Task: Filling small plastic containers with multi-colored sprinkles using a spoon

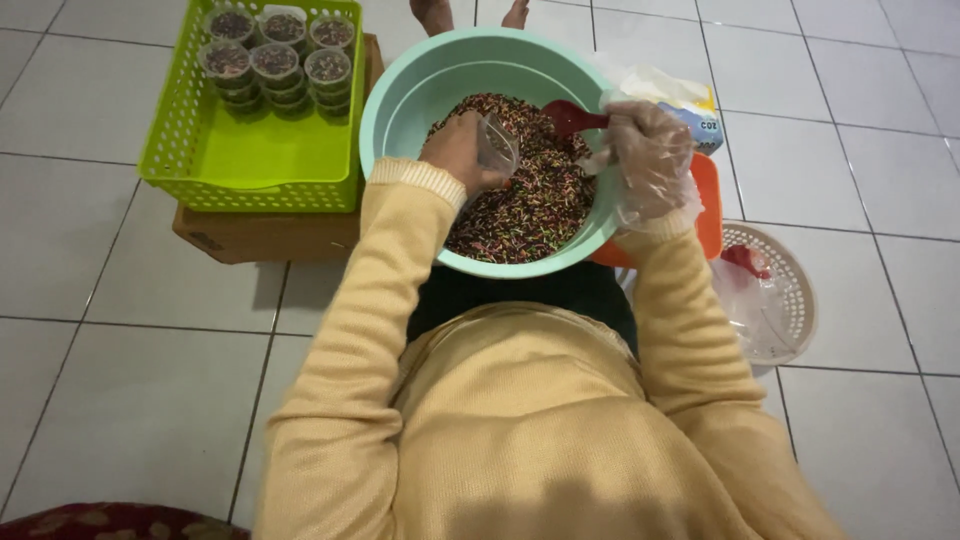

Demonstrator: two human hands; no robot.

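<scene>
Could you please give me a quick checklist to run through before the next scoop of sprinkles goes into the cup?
1. Left hand grips the clear cup over the bowl: ok.
2. Gloved right hand holds the red spoon: ok.
3. Bowl has plenty of sprinkles: ok.
4. Green basket has room beside the filled cups: ok.
5. Cup's fill level: cannot tell.

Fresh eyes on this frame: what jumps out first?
The big mint-green bowl at top centre, heaped with multicoloured sprinkles. Over it, the bare left hand holds a small clear cup, and the right hand, in a clear plastic glove, holds a red scoop. At upper left, a lime-green basket on a cardboard box holds stacked filled cups in its far end.
</scene>
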